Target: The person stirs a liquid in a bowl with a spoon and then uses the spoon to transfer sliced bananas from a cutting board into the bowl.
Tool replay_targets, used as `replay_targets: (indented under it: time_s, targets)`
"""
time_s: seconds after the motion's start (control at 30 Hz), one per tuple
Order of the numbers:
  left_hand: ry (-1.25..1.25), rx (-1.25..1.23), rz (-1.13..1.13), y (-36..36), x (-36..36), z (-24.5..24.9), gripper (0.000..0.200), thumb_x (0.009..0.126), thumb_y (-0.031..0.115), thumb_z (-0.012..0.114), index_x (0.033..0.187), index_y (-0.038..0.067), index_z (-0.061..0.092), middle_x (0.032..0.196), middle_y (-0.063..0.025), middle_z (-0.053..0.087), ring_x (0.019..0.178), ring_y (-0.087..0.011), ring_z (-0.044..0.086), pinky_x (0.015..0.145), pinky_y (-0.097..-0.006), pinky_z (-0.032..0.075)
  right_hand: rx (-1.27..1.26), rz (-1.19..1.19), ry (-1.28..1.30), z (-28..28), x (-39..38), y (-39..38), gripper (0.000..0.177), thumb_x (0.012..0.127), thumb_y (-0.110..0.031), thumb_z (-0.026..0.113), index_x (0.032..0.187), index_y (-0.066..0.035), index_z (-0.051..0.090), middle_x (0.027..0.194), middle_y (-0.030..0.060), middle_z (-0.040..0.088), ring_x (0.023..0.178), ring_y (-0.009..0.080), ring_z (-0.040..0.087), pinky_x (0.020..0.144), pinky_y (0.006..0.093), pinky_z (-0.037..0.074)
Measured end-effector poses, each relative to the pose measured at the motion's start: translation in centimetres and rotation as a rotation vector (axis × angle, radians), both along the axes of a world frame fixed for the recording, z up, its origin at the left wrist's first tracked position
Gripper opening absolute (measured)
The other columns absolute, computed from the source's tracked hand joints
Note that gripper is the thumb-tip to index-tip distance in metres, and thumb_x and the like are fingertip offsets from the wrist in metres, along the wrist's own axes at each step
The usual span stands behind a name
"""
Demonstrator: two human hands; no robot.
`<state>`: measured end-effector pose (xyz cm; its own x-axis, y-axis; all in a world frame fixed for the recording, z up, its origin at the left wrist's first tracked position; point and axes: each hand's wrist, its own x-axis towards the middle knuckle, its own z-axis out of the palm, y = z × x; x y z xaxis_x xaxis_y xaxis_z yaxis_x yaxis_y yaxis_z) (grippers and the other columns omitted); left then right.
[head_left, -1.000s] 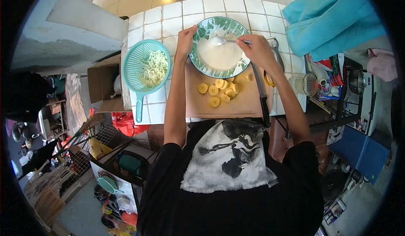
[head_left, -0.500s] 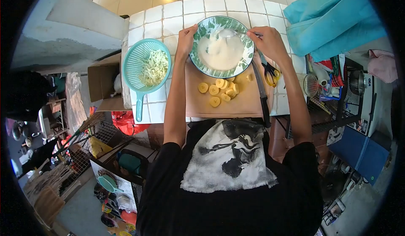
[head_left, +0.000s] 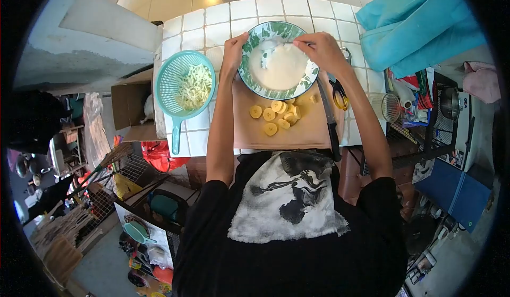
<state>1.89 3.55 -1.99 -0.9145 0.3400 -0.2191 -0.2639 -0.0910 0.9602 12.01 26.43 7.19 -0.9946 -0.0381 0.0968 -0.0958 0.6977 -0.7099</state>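
Note:
A green-and-white patterned bowl [head_left: 255, 34] of white batter [head_left: 279, 68] sits at the far end of a wooden cutting board [head_left: 297, 129]. My left hand [head_left: 234, 50] grips the bowl's left rim. My right hand [head_left: 321, 50] holds a metal spoon [head_left: 273, 43] with its tip in the batter at the bowl's far side. Several banana slices [head_left: 276, 115] lie on the board just in front of the bowl.
A teal colander [head_left: 183, 84] with pale shredded strips rests on the white tiled counter [head_left: 191, 23] to the left. A long knife [head_left: 329, 119] lies along the board's right edge, beside scissors [head_left: 340, 92] and a glass jar [head_left: 385, 105]. Blue cloth [head_left: 414, 26] lies at the far right.
My right hand has swung the spoon around in the batter: out to the bowl's far right rim, then back left over the bowl. My left hand stays on the rim.

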Motion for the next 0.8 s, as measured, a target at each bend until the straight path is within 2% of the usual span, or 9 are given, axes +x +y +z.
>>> replay_targets:
  time_s: [0.07, 0.13, 0.17, 0.2, 0.3, 0.33, 0.4, 0.67, 0.8]
  targets:
    - [0.01, 0.006, 0.011, 0.0, -0.2, -0.4, 0.033, 0.091, 0.026, 0.056, 0.093, -0.004, 0.068, 0.085, -0.0031, 0.066, 0.075, -0.0072, 0.055, 0.069, -0.0214, 0.043, 0.005, 0.044, 0.008, 0.1, -0.1, -0.4, 0.021, 0.084, -0.024, 0.061, 0.092, -0.007, 0.07, 0.075, 0.0151, 0.066, 0.068, 0.0295, 0.065, 0.068, 0.0369, 0.05]
    - [0.014, 0.017, 0.03, 0.0, -0.1, -0.3, 0.033, 0.091, 0.026, 0.056, 0.094, -0.005, 0.068, 0.087, -0.0038, 0.066, 0.076, -0.0077, 0.056, 0.071, -0.0218, 0.043, 0.151, 0.237, -0.178, 1.7, 1.0, -1.0, 0.02, 0.084, -0.024, 0.061, 0.092, -0.007, 0.07, 0.076, 0.0161, 0.066, 0.068, 0.029, 0.065, 0.067, 0.0377, 0.05]
    - [-0.004, 0.024, 0.029, 0.1, 0.0, -0.2, 0.033, 0.091, 0.026, 0.057, 0.096, -0.005, 0.068, 0.088, -0.0044, 0.066, 0.078, -0.0082, 0.056, 0.072, -0.022, 0.043, 0.196, 0.253, -0.196, 2.4, 1.4, -0.9, 0.021, 0.085, -0.018, 0.063, 0.093, 0.0, 0.068, 0.077, 0.0152, 0.067, 0.07, 0.0233, 0.066, 0.069, 0.0313, 0.053]
    - [-0.024, 0.03, 0.028, 0.0, 0.1, 0.0, 0.033, 0.091, 0.026, 0.057, 0.097, -0.005, 0.067, 0.09, -0.005, 0.067, 0.08, -0.0087, 0.056, 0.074, -0.0222, 0.043, 0.198, 0.26, -0.198, 2.4, 1.4, -0.5, 0.021, 0.085, -0.018, 0.063, 0.093, 0.0, 0.068, 0.077, 0.0152, 0.067, 0.07, 0.0233, 0.066, 0.069, 0.0313, 0.053]
    - [-0.034, 0.033, 0.017, -0.1, 0.2, 0.2, 0.032, 0.091, 0.025, 0.057, 0.098, -0.005, 0.067, 0.09, -0.0051, 0.067, 0.08, -0.0091, 0.057, 0.075, -0.022, 0.043, -0.069, 0.041, 0.012, 2.0, 1.8, 1.3, 0.021, 0.085, -0.021, 0.062, 0.091, -0.001, 0.069, 0.077, 0.0146, 0.067, 0.063, 0.0236, 0.064, 0.061, 0.033, 0.05]
    - [-0.033, 0.034, 0.014, 0.0, 0.1, 0.1, 0.032, 0.091, 0.025, 0.057, 0.098, -0.005, 0.067, 0.09, -0.0051, 0.067, 0.08, -0.0091, 0.057, 0.075, -0.022, 0.043, -0.068, 0.038, 0.013, 2.0, 1.5, 1.9, 0.021, 0.085, -0.021, 0.062, 0.091, -0.001, 0.069, 0.077, 0.0146, 0.067, 0.063, 0.0236, 0.064, 0.061, 0.033, 0.05]
    - [-0.024, 0.068, -0.003, -0.1, 0.0, 0.0, 0.032, 0.091, 0.025, 0.057, 0.097, -0.005, 0.067, 0.09, -0.0051, 0.067, 0.079, -0.0091, 0.057, 0.075, -0.0219, 0.043, 0.198, -0.047, 0.05, 2.3, 1.0, 2.8, 0.023, 0.085, -0.024, 0.059, 0.092, -0.005, 0.069, 0.075, 0.0167, 0.066, 0.067, 0.0306, 0.065, 0.065, 0.0349, 0.051]
    - [-0.008, 0.027, 0.025, -0.1, 0.0, 0.2, 0.031, 0.09, 0.024, 0.058, 0.095, -0.005, 0.068, 0.087, -0.0049, 0.067, 0.077, -0.0091, 0.058, 0.073, -0.0222, 0.044, -0.068, 0.018, -0.108, 0.9, 2.3, 2.0, 0.025, 0.085, -0.026, 0.061, 0.094, -0.004, 0.069, 0.075, 0.0154, 0.067, 0.073, 0.0294, 0.066, 0.066, 0.0345, 0.051]
    - [-0.005, 0.008, 0.019, 0.0, 0.2, 0.5, 0.032, 0.091, 0.025, 0.057, 0.094, -0.005, 0.068, 0.087, -0.0053, 0.067, 0.076, -0.009, 0.057, 0.071, -0.0224, 0.044, 0.004, -0.101, 0.007, 0.7, 0.9, 1.6, 0.024, 0.085, -0.025, 0.061, 0.094, -0.004, 0.069, 0.076, 0.0151, 0.067, 0.071, 0.0287, 0.065, 0.066, 0.0355, 0.051]
